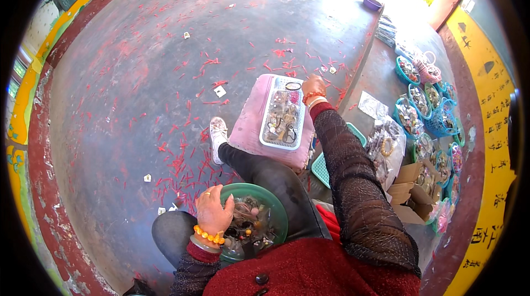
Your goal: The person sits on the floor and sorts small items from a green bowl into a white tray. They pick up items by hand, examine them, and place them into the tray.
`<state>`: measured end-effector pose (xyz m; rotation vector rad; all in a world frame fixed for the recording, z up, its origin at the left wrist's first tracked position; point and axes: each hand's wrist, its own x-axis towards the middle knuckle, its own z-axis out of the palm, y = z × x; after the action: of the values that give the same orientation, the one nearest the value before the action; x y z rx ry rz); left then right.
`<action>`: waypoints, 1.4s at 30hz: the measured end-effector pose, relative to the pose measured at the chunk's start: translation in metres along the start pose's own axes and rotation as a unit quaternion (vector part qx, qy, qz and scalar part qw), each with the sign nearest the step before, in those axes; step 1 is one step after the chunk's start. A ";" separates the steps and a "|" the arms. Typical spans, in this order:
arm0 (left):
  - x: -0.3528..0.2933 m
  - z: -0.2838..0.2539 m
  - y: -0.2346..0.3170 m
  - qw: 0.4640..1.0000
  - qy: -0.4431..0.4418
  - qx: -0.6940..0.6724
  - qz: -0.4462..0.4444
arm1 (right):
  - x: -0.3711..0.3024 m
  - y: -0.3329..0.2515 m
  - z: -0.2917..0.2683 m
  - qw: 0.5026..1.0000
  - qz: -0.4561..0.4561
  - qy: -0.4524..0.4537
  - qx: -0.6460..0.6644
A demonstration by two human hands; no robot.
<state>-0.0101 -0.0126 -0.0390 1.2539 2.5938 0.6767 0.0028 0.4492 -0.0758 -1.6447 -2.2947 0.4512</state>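
My left hand (pixel 214 211), with a yellow bead bracelet, is at the left rim of a green bowl (pixel 282 207) on my lap. The thumb lies on the bowl's inner side and the other fingers curve over its edge. Inside the bowl are small clear packets of beads and trinkets (pixel 251 224). My right hand (pixel 313 85), in a red bead bracelet, is closed at the far right corner of a white plastic basket (pixel 266 136); its fingertips are hidden. Clear packets (pixel 281 116) fill the basket, and a dark ring-shaped band (pixel 292 86) lies at its far end.
The basket rests on a pink padded stool (pixel 245 130). To the right stand a green tray (pixel 321 170), a clear bag (pixel 386 147), an open cardboard box (pixel 411 191) and several filled baskets (pixel 408 116). Red scraps (pixel 179 166) litter the floor. A purple basin (pixel 372 3) stands far off.
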 end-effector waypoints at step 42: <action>0.005 0.033 -0.044 0.984 0.104 -0.026 0.140 | -0.210 0.016 -0.071 0.911 -0.338 -0.061 0.228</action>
<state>-0.0318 -0.0218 -0.0885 1.6295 2.5604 0.9678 0.1105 0.2608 -0.0275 -0.5634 -2.4054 0.8410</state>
